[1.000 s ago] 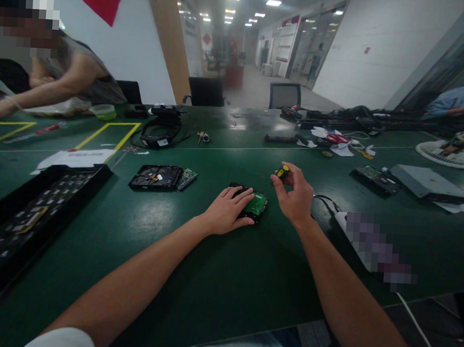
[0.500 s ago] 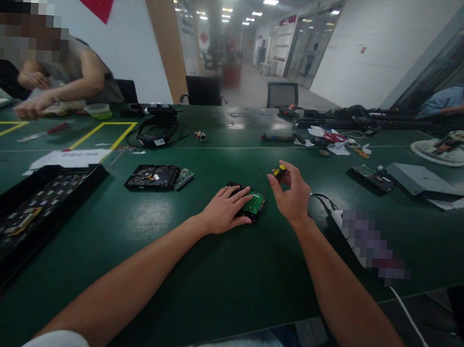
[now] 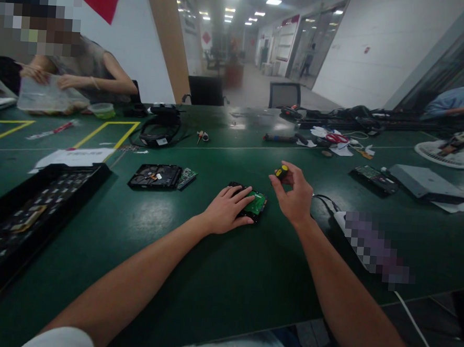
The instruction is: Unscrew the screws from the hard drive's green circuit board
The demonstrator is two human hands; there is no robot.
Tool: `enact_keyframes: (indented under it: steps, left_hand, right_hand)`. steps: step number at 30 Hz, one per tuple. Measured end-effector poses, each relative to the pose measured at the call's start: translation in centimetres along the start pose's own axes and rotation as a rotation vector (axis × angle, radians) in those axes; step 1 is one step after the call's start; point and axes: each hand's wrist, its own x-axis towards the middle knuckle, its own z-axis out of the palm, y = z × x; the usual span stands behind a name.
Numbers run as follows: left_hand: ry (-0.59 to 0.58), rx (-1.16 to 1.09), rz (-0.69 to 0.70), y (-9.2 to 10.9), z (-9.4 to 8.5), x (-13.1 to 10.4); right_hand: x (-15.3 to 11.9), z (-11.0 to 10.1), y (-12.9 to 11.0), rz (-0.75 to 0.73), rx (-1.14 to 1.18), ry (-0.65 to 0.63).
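Note:
A hard drive with a green circuit board (image 3: 258, 202) lies on the green table (image 3: 225, 278) in front of me. Over its left part rests my left hand (image 3: 229, 207), flat with the fingers spread. My right hand (image 3: 293, 193) pinches a small yellow and black tool handle (image 3: 281, 172) between thumb and fingers, above and to the right of the drive. Any shaft below that handle is too thin to make out. To the left lies a second, opened drive (image 3: 155, 176), with a loose circuit board (image 3: 186, 178) beside it.
A long black tray (image 3: 37, 208) stands at the left. On the right are another drive (image 3: 374, 180), a grey box (image 3: 428, 183) and a white power strip (image 3: 353, 241) with cables. Across the table at the left, a person (image 3: 100, 71) handles a plastic bag (image 3: 50, 94).
The view has shifted slightly, while both my hands keep the same pose. The other person's arms have drawn back and both hands are now at the plastic bag.

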Motion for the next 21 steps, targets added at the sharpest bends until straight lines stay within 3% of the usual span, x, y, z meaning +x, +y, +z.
enact_keyframes:
  steps: [10,21]
  left_hand:
    - [0.004,0.001,0.002,-0.06,-0.11,0.02]
    - [0.038,0.04,0.009,-0.08,0.34,-0.04]
  right_hand:
    - [0.07,-0.11,-0.52,0.01,-0.038,0.01]
    - [0.22,0.14,0.2,-0.165,-0.019,0.008]
